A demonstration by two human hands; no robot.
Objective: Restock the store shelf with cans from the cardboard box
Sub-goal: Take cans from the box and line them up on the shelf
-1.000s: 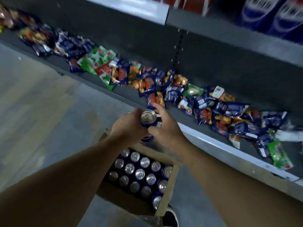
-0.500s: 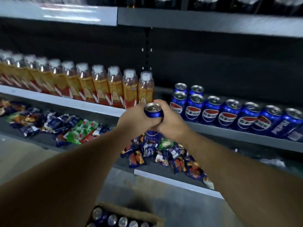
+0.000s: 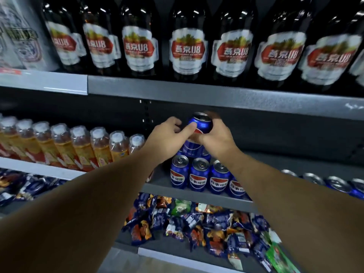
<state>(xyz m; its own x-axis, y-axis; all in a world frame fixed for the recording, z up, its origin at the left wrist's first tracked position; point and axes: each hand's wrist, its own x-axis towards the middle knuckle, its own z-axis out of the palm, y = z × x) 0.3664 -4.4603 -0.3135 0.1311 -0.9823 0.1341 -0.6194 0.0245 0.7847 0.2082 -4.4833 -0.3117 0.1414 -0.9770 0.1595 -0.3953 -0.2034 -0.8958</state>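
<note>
Both my hands hold a blue cola can (image 3: 202,124) up in front of the middle shelf (image 3: 197,194). My right hand (image 3: 216,136) grips it from the right. From the left my left hand (image 3: 167,138) curls in, its thumb on the can's side. A second blue can (image 3: 192,148) shows directly beneath, between my hands, partly hidden. Below them a row of matching cans (image 3: 199,175) stands on the shelf. The cardboard box is out of view.
Orange drink bottles (image 3: 78,148) line the same shelf to the left, with a gap between them and the cans. More cans (image 3: 334,184) run off to the right. Dark beer bottles (image 3: 187,46) fill the shelf above; snack packets (image 3: 197,223) lie on the shelf below.
My hands have lifted the cans from above the box up to the middle shelf, over the standing cans. The view has tilted up and the box has dropped out of sight.
</note>
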